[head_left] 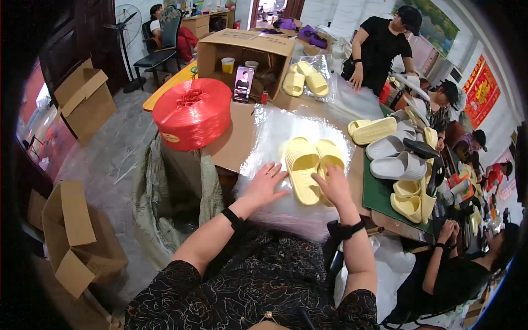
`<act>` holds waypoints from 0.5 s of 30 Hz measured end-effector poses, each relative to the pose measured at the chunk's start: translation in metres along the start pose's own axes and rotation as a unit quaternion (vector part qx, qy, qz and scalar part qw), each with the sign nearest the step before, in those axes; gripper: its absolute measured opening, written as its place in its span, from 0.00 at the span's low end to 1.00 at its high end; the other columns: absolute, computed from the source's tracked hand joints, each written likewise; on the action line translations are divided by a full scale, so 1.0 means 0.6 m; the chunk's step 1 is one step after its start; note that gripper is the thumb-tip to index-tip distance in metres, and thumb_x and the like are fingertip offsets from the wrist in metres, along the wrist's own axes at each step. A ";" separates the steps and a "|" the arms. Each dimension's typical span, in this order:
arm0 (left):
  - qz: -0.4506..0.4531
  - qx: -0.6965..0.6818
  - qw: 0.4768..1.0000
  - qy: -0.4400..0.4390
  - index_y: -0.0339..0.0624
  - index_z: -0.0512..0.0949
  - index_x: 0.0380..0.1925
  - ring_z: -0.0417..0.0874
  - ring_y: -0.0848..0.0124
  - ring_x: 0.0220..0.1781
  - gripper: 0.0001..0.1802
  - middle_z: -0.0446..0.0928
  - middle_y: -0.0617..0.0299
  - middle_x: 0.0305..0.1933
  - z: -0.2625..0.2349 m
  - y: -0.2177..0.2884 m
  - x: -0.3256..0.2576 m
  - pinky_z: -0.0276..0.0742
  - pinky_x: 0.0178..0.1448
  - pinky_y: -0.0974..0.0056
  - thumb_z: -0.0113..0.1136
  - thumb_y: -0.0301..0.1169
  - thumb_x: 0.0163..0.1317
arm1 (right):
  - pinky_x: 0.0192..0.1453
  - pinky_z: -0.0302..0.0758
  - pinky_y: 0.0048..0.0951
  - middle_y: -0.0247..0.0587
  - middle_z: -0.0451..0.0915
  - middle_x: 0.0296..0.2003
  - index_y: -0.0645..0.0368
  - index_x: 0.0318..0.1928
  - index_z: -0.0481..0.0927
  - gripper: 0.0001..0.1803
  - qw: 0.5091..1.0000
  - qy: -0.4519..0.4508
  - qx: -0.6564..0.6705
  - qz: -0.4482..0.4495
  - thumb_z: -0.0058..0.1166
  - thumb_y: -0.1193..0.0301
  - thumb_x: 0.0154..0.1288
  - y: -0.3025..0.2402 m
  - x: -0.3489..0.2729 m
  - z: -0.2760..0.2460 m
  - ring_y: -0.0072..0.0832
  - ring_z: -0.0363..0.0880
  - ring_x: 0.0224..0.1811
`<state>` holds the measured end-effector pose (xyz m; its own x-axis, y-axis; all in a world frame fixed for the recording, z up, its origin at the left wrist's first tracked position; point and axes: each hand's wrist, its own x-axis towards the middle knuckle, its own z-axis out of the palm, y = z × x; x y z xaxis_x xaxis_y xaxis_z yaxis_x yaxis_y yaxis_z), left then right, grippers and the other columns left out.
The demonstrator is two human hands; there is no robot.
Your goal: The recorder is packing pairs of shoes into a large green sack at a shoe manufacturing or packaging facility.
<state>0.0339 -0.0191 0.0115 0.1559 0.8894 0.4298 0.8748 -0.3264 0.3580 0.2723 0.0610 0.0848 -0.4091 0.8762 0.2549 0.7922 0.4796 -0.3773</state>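
Pressing flat and open beside the yellow slippers (313, 168), the left hand (265, 184) holds nothing; the right hand (333, 184) lies on the pair, hiding one heel, grip unclear. Clear plastic sheet (275, 129) beneath, red twine spool (192, 113) left, on the tabletop (234, 140).

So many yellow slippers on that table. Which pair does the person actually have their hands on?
The yellow pair lying flat on the clear plastic sheet directly before them. The right hand rests on it and the left hand lies just beside it; the other pairs sit farther off, untouched.
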 end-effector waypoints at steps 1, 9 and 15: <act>0.000 0.004 1.000 -0.018 0.47 0.72 0.63 0.60 0.47 0.74 0.38 0.65 0.45 0.70 -0.001 -0.003 0.001 0.53 0.77 0.47 0.58 0.59 0.60 | 0.53 0.74 0.44 0.54 0.74 0.47 0.66 0.55 0.74 0.36 0.999 0.003 -0.035 -0.009 0.59 0.46 0.62 -0.009 0.009 0.018 0.49 0.75 0.50; 0.024 0.010 0.996 -0.086 0.46 0.67 0.67 0.56 0.44 0.76 0.52 0.59 0.41 0.73 -0.023 -0.013 -0.002 0.51 0.78 0.49 0.61 0.69 0.49 | 0.47 0.77 0.50 0.61 0.77 0.42 0.68 0.39 0.80 0.25 0.998 0.031 -0.028 0.050 0.53 0.53 0.65 0.018 0.073 0.066 0.56 0.80 0.41; 0.043 0.045 0.991 -0.116 0.44 0.66 0.68 0.54 0.42 0.76 0.55 0.58 0.38 0.73 -0.033 -0.011 0.007 0.51 0.78 0.49 0.60 0.71 0.48 | 0.40 0.73 0.48 0.61 0.78 0.28 0.70 0.27 0.78 0.22 0.983 0.178 0.009 0.040 0.56 0.59 0.64 0.097 0.046 0.048 0.55 0.77 0.33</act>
<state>0.0195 -0.0195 0.0274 0.3233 0.9128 0.2496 0.8896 -0.3831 0.2487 0.2941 0.1144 0.0440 -0.1577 0.8404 0.5185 0.8066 0.4126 -0.4233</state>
